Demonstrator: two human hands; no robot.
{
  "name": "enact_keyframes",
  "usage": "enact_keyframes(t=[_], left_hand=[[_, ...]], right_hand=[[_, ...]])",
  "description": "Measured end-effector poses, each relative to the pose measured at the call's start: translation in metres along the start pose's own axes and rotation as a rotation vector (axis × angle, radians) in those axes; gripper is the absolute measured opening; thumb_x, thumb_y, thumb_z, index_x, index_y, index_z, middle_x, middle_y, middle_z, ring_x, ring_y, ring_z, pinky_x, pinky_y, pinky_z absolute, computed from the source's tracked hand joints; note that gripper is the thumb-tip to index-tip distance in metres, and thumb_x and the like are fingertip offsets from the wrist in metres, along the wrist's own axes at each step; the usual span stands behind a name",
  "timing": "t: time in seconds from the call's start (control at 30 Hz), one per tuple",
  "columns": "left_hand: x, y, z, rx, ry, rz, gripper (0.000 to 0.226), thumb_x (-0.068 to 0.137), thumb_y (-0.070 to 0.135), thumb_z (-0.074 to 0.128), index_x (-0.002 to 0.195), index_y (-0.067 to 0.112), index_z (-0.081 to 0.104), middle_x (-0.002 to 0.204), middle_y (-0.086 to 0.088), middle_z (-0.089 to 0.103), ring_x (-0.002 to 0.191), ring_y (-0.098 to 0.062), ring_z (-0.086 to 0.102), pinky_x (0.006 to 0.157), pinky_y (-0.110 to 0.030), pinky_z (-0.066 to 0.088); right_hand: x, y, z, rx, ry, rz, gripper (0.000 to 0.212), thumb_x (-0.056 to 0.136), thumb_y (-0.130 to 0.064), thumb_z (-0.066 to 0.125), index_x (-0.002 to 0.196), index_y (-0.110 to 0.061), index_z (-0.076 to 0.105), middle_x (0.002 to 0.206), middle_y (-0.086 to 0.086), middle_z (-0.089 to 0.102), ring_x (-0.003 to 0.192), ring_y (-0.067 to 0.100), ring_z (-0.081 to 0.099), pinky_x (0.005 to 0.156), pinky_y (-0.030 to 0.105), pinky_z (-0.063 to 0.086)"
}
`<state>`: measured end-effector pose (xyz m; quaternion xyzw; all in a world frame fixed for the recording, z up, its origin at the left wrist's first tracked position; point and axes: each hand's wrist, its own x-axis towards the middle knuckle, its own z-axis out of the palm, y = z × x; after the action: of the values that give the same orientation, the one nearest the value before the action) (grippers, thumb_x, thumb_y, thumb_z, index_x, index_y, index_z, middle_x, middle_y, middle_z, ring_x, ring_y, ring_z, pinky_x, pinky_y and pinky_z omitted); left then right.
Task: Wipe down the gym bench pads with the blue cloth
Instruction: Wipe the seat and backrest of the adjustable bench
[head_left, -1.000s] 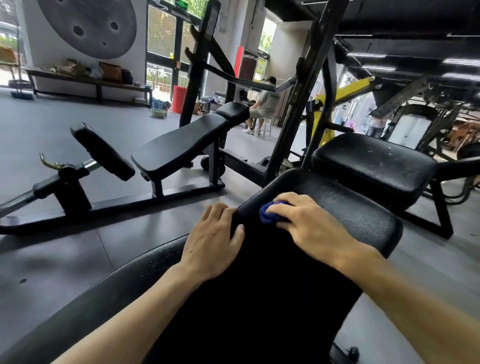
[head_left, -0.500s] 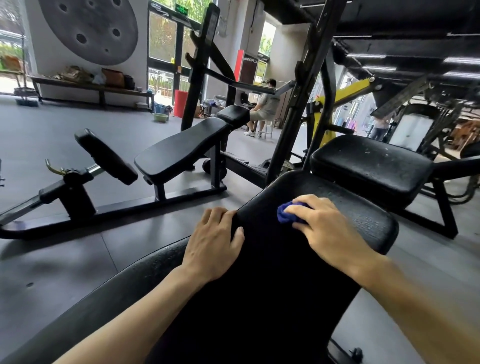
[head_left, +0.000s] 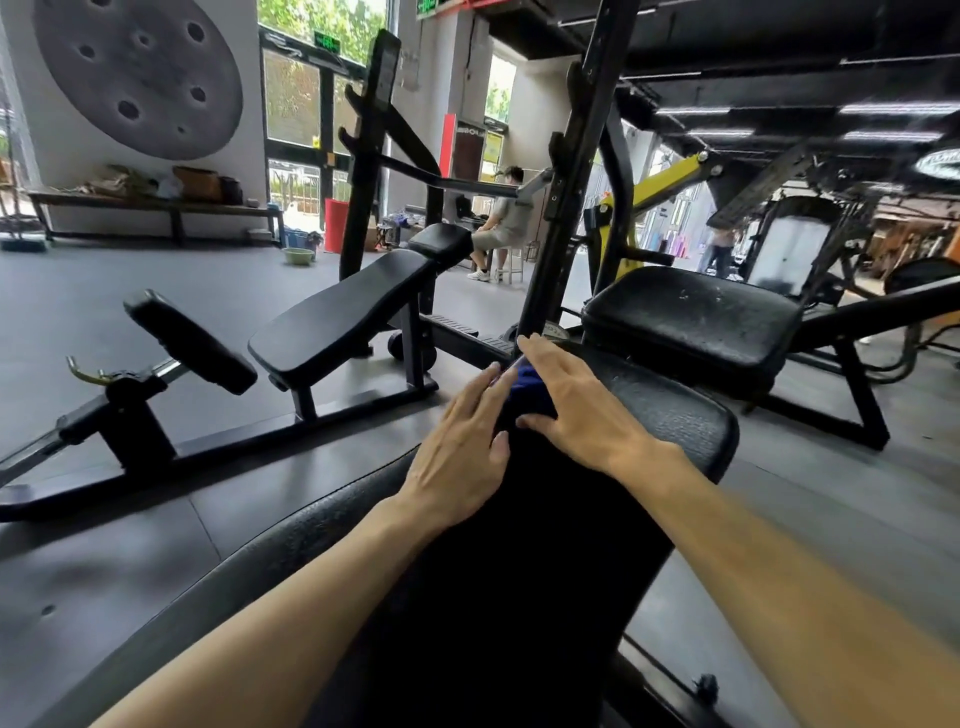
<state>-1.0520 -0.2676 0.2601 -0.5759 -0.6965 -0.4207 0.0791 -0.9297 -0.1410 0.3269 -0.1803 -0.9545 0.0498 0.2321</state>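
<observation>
1. Since the earlier frame, left hand (head_left: 457, 452) slid forward to meet blue cloth (head_left: 527, 392).
2. Right hand (head_left: 576, 410) pressed the cloth flat-fingered at bench pad (head_left: 670, 410)'s far left corner.
3. Left fingers straight, touching the cloth; pad's length ran back toward the person.

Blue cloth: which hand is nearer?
Right. The right hand lies on the blue cloth, fingers stretched over it on the bench pad. The left hand sits just left, fingertips at the cloth's edge.

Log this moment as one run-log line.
step: wiping | right hand: pressing blue cloth on bench pad | left hand: resting beside cloth
</observation>
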Motion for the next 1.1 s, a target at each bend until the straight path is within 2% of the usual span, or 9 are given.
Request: enact_keyframes(t=[0.13,0.3,0.43,0.53,0.63,0.7,0.87,1.0,1.1], left_hand=[[0.028,0.015,0.017,0.060,-0.104,-0.020,0.058,0.105,0.045,0.046,0.159,0.040,0.026,0.168,0.010,0.015,0.153,-0.015,0.018,0.124,-0.036,0.023],[0.045,0.018,0.035,0.019,0.002,-0.023,0.029,0.102,0.036,0.055,0.130,0.026,0.057,0.156,0.006,0.041,0.143,-0.019,0.039,0.118,-0.034,0.031],[0.036,0.036,0.041,0.025,0.071,0.038,0.021,0.101,0.026,0.059,0.121,0.021,0.064,0.152,0.006,0.049,0.141,-0.013,0.041,0.113,-0.014,0.021],[0.010,0.064,0.050,-0.031,0.045,0.233,0.021,0.100,0.021,0.060,0.120,0.021,0.067,0.150,0.004,0.053,0.144,-0.010,0.041,0.120,-0.023,0.028],[-0.008,0.071,0.048,-0.060,-0.029,0.359,0.027,0.102,0.020,0.056,0.127,0.024,0.065,0.150,0.007,0.053,0.145,-0.006,0.039,0.120,-0.022,0.028],[-0.002,0.054,0.038,0.009,-0.049,0.351,0.032,0.102,0.023,0.054,0.131,0.026,0.064,0.151,0.006,0.053,0.144,-0.007,0.042,0.121,-0.026,0.031],[0.027,0.035,0.026,0.069,0.056,0.081,0.034,0.098,0.014,0.064,0.129,0.026,0.068,0.148,0.004,0.056,0.141,-0.008,0.047,0.116,-0.037,0.038],[0.010,0.092,0.053,0.014,-0.029,0.326,0.037,0.099,0.013,0.058,0.134,0.020,0.067,0.151,0.001,0.054,0.145,-0.010,0.041,0.122,-0.026,0.028],[-0.006,0.119,0.071,-0.046,-0.062,0.481,0.036,0.101,0.014,0.054,0.136,0.017,0.066,0.153,0.000,0.051,0.148,-0.011,0.038,0.122,-0.027,0.029]], right_hand=[[-0.034,0.015,-0.020,-0.118,0.042,0.052,0.101,0.080,-0.055,0.076,0.159,-0.018,0.025,0.166,-0.003,0.021,0.152,0.015,0.017,0.124,0.038,0.022],[-0.092,0.054,-0.058,-0.299,-0.021,0.350,0.139,0.054,-0.104,0.041,0.160,-0.018,0.014,0.169,-0.003,0.002,0.154,0.015,-0.001,0.126,0.040,0.009],[-0.109,0.063,-0.052,-0.248,-0.070,0.379,0.137,0.059,-0.105,0.025,0.161,-0.017,-0.001,0.169,-0.002,-0.007,0.154,0.013,-0.010,0.125,0.035,0.000],[-0.109,0.063,-0.046,-0.279,-0.031,0.344,0.134,0.062,-0.104,0.019,0.160,-0.015,-0.004,0.169,0.001,-0.008,0.154,0.013,-0.012,0.121,0.032,-0.004],[-0.110,0.069,-0.049,-0.269,-0.044,0.319,0.140,0.056,-0.108,0.014,0.160,-0.016,-0.006,0.168,-0.001,-0.011,0.153,0.012,-0.015,0.122,0.033,-0.004],[-0.112,0.071,-0.055,-0.246,-0.100,0.296,0.142,0.055,-0.108,0.019,0.160,-0.017,-0.009,0.167,-0.004,-0.017,0.151,0.009,-0.021,0.122,0.032,-0.007],[-0.115,0.074,-0.079,-0.140,-0.266,0.252,0.145,0.055,-0.099,0.049,0.159,-0.020,-0.013,0.164,-0.012,-0.024,0.148,0.002,-0.026,0.120,0.028,-0.008],[-0.109,0.083,-0.085,-0.154,-0.320,0.225,0.158,0.045,-0.091,0.069,0.160,-0.018,-0.011,0.166,-0.009,-0.019,0.152,0.010,-0.018,0.126,0.034,0.003],[-0.111,0.088,-0.085,-0.173,-0.303,0.206,0.151,0.054,-0.071,0.085,0.160,-0.018,-0.009,0.167,-0.007,-0.015,0.153,0.011,-0.013,0.126,0.033,0.006]])
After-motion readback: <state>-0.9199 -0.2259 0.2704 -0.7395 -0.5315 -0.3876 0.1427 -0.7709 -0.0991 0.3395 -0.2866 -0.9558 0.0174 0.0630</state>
